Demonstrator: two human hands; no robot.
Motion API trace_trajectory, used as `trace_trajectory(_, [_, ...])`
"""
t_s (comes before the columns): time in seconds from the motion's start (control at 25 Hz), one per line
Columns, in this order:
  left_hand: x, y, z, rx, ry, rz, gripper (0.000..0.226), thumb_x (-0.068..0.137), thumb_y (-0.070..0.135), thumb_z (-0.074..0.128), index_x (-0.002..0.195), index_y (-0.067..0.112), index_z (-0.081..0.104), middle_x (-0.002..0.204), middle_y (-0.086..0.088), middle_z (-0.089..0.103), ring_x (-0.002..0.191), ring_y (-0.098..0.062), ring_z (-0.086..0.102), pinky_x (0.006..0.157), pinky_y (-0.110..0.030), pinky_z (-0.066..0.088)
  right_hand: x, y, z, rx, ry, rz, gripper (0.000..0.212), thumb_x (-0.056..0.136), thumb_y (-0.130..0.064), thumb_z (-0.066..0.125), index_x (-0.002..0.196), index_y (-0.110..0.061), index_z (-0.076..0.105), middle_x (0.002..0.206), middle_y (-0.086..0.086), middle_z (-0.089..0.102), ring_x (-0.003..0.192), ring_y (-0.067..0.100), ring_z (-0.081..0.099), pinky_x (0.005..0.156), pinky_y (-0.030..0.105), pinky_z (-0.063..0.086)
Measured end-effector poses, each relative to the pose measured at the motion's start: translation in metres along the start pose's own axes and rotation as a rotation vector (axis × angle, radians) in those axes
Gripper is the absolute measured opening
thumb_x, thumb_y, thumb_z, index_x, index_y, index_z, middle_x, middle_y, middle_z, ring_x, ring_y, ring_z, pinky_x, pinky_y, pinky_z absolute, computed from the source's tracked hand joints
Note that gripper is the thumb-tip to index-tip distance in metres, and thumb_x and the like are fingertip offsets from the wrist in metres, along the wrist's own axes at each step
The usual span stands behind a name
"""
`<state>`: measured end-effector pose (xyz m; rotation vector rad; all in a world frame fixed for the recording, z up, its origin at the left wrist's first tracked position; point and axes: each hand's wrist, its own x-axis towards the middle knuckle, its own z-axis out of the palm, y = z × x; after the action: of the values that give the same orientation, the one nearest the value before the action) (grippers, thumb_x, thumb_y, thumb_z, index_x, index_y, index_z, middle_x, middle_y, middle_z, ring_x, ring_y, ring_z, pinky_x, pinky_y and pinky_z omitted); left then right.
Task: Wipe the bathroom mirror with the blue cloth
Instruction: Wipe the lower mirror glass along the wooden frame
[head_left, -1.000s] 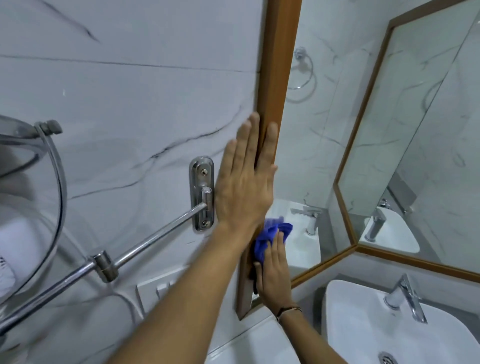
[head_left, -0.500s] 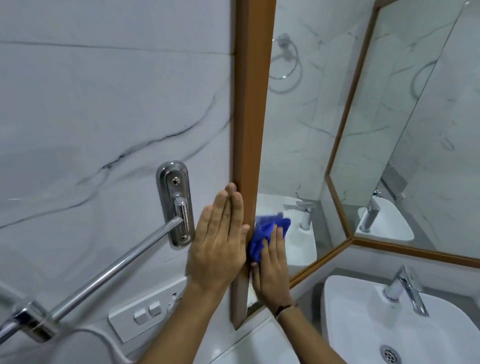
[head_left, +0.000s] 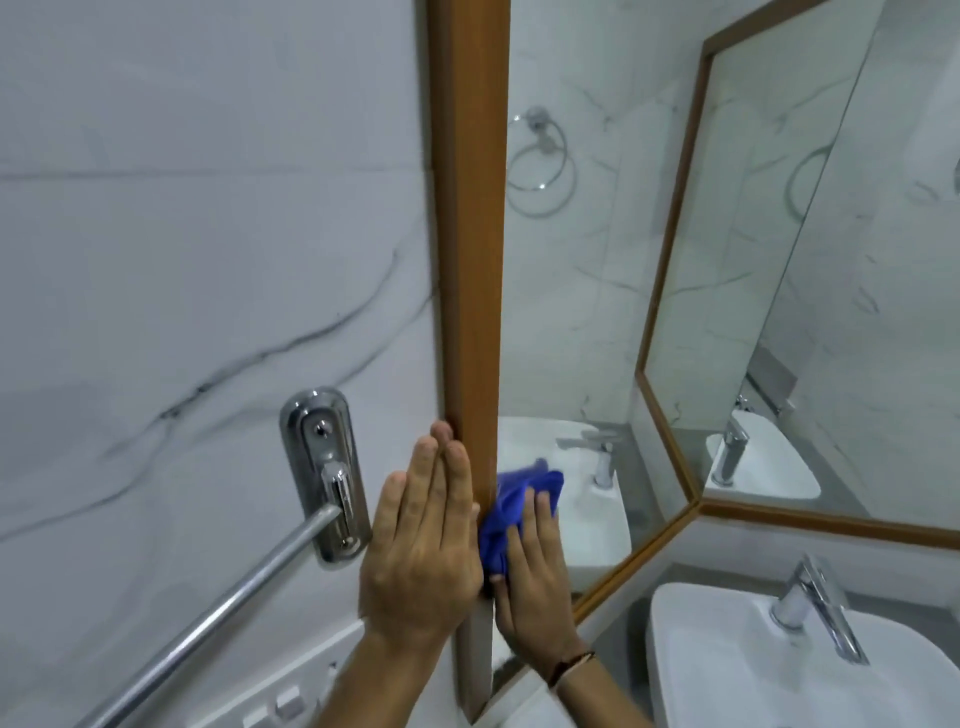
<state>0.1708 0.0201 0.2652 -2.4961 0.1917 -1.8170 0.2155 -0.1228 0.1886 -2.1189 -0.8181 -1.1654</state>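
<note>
Near the lower corner of the mirror (head_left: 566, 322), the left hand (head_left: 421, 551) lies flat, fingers straight, against its smooth wooden frame (head_left: 467, 234), while the right hand (head_left: 535, 582), fingers extended, presses the crumpled blue cloth (head_left: 511, 506) onto the glass.

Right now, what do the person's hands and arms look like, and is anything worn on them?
Both forearms are bare, with no sleeves or gloves in view. The left hand shows no ring. The right hand has a thin dark wristband.
</note>
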Motion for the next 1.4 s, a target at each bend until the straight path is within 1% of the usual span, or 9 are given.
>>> trace_trajectory(0.24, [0.008, 0.004, -0.013, -0.018, 0.005, 0.008, 0.076, 0.113, 0.018, 0.051, 0.179, -0.003, 0.019, 0.19, -0.019, 0.012, 0.177, -0.027, 0.015, 0.145, -0.044, 0.008, 0.2, -0.004, -0.066, 0.07, 0.27, -0.181, 0.061, 0.12, -0.035, 0.032, 0.178, -0.024, 0.014, 0.187, 0.002, 0.006, 0.174, 0.035, 0.011, 0.139, 0.061, 0.018])
trace_trajectory(0.36, [0.003, 0.002, -0.014, -0.027, -0.036, 0.009, 0.073, 0.117, 0.019, 0.046, 0.18, -0.001, 0.014, 0.19, -0.017, 0.008, 0.177, -0.027, 0.011, 0.145, -0.045, 0.007, 0.141, -0.008, -0.037, 0.106, 0.237, -0.092, 0.061, 0.121, -0.038, 0.029, 0.178, -0.027, 0.012, 0.188, 0.001, 0.005, 0.175, 0.032, 0.009, 0.14, 0.056, 0.014])
trace_trajectory(0.6, [-0.016, 0.002, -0.014, -0.05, -0.125, 0.023, 0.067, 0.125, 0.031, 0.028, 0.181, 0.002, 0.003, 0.191, -0.015, -0.002, 0.178, -0.027, 0.0, 0.145, -0.044, -0.001, -0.085, -0.012, 0.016, -0.071, -0.17, 0.216, 0.07, 0.12, -0.047, 0.021, 0.177, -0.025, -0.013, 0.186, -0.005, -0.02, 0.173, 0.012, -0.015, 0.137, 0.035, 0.005])
trace_trajectory(0.88, [-0.021, 0.003, -0.014, -0.035, -0.133, 0.01, 0.067, 0.125, 0.03, 0.027, 0.18, 0.001, 0.002, 0.19, -0.015, -0.005, 0.178, -0.026, -0.003, 0.145, -0.044, -0.003, 0.033, 0.002, 0.009, 0.065, 0.121, 0.066, 0.064, 0.121, -0.046, 0.024, 0.179, -0.023, 0.011, 0.188, 0.002, 0.004, 0.175, 0.03, 0.007, 0.142, 0.05, 0.01])
trace_trajectory(1.0, [-0.023, 0.0, -0.013, -0.032, -0.142, 0.022, 0.068, 0.125, 0.031, 0.027, 0.18, 0.001, 0.001, 0.19, -0.015, -0.005, 0.178, -0.027, -0.004, 0.144, -0.044, -0.003, -0.04, -0.009, 0.018, -0.021, -0.045, 0.123, 0.065, 0.121, -0.048, 0.017, 0.178, -0.026, -0.002, 0.188, -0.005, -0.009, 0.175, 0.019, -0.005, 0.143, 0.043, 0.01])
trace_trajectory(1.08, [-0.027, 0.0, -0.015, -0.031, -0.145, 0.047, 0.068, 0.125, 0.032, 0.027, 0.18, 0.001, 0.0, 0.19, -0.016, -0.006, 0.178, -0.028, -0.005, 0.144, -0.044, -0.005, -0.111, -0.02, 0.015, -0.103, -0.175, 0.157, 0.066, 0.121, -0.048, 0.014, 0.177, -0.026, -0.012, 0.186, -0.008, -0.019, 0.173, 0.012, -0.015, 0.138, 0.046, 0.023])
trace_trajectory(1.16, [-0.03, 0.0, -0.014, -0.016, -0.157, 0.05, 0.068, 0.125, 0.031, 0.027, 0.18, 0.001, 0.0, 0.19, -0.016, -0.007, 0.178, -0.027, -0.006, 0.144, -0.044, -0.005, -0.12, -0.015, 0.021, -0.072, -0.185, 0.194, 0.066, 0.121, -0.047, 0.015, 0.177, -0.027, -0.012, 0.186, -0.009, -0.019, 0.173, 0.012, -0.015, 0.14, 0.041, 0.016])
trace_trajectory(1.24, [-0.024, 0.002, -0.017, -0.009, -0.152, 0.03, 0.069, 0.125, 0.03, 0.028, 0.18, 0.002, -0.002, 0.19, -0.014, -0.011, 0.177, -0.025, -0.008, 0.144, -0.043, -0.005, -0.061, -0.006, 0.02, -0.005, -0.075, 0.144, 0.064, 0.121, -0.046, 0.019, 0.178, -0.027, -0.003, 0.188, -0.006, -0.009, 0.175, 0.019, -0.006, 0.143, 0.039, 0.004])
trace_trajectory(1.4, [-0.024, 0.005, -0.017, -0.021, -0.168, 0.004, 0.069, 0.125, 0.029, 0.028, 0.18, 0.005, -0.005, 0.19, -0.011, -0.014, 0.177, -0.022, -0.01, 0.144, -0.041, -0.007, -0.009, 0.003, 0.035, 0.072, 0.168, 0.13, 0.063, 0.121, -0.047, 0.021, 0.179, -0.025, 0.008, 0.188, 0.001, 0.002, 0.175, 0.029, 0.005, 0.142, 0.052, 0.011])
